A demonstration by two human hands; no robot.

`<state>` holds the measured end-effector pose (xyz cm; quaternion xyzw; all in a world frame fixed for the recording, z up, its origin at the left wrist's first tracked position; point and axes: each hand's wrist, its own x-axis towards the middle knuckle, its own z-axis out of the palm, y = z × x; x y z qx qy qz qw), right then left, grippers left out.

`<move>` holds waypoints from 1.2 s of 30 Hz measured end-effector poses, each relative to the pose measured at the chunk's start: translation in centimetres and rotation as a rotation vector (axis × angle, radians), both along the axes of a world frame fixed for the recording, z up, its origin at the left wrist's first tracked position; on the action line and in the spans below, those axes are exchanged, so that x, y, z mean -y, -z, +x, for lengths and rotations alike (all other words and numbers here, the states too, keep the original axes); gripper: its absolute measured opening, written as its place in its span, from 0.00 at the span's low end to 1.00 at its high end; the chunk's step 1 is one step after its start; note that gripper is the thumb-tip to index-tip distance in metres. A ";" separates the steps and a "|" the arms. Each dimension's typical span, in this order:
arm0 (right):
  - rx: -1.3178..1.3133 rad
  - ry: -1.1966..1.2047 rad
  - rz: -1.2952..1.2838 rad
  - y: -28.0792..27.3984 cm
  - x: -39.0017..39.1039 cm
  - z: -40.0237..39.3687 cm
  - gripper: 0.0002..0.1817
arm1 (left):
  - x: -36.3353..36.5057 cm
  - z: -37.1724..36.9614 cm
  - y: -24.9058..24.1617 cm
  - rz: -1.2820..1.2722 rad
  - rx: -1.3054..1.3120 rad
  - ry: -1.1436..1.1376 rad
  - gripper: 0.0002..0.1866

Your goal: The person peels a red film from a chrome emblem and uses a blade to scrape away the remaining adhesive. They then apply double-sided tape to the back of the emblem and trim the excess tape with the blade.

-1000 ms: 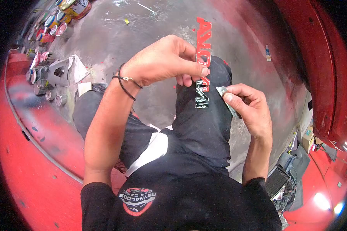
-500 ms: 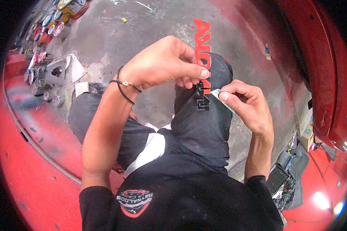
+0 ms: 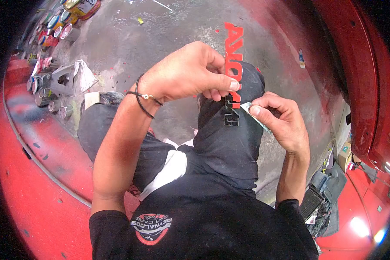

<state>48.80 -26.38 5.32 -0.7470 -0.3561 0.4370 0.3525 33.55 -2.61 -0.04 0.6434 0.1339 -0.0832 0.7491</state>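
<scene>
A strip of joined letters [image 3: 234, 41], red along its upper part and dark at its lower end, is pinched between the thumb and fingers of my left hand [image 3: 195, 73]. It hangs over my knee in black trousers [image 3: 229, 147]. My right hand [image 3: 279, 119] is closed on a small pale, flat piece [image 3: 248, 107], whose tip lies close to the right edge of the letters near the dark part. Whether the tip touches them I cannot tell.
Paint cans [image 3: 84, 8] and cups stand at the upper left, near a white cloth [image 3: 85, 76]. Red car panels [image 3: 43, 173] lie at the left and right. A dark radiator-like part [image 3: 312, 203] sits at the lower right.
The letter strip and my left hand have shifted slightly to the right. My right hand and the pale piece have moved a little the same way.
</scene>
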 end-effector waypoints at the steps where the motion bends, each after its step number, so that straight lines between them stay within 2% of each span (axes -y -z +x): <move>1: 0.000 0.000 -0.006 -0.1 0.0 0.0 0.08 | 0.0 0.0 0.0 0.001 -0.007 0.001 0.17; 23: -0.059 0.073 -0.038 0.2 0.5 0.0 0.07 | 0.3 0.0 -0.5 0.054 0.015 -0.022 0.16; 26: 0.068 0.265 -0.007 -0.6 0.8 -1.9 0.07 | 0.7 0.0 -0.9 0.146 0.020 -0.060 0.15; 29: 0.645 0.057 0.270 -0.1 1.5 -2.8 0.07 | 1.6 0.2 -1.3 0.239 0.030 -0.118 0.14; 33: 0.878 -0.076 0.409 -1.5 1.6 -3.5 0.14 | 2.9 0.5 -2.3 0.323 0.122 -0.187 0.13; 36: 1.009 -0.057 0.429 -0.9 2.8 -3.2 0.18 | 3.9 0.9 -2.1 0.349 0.293 -0.299 0.12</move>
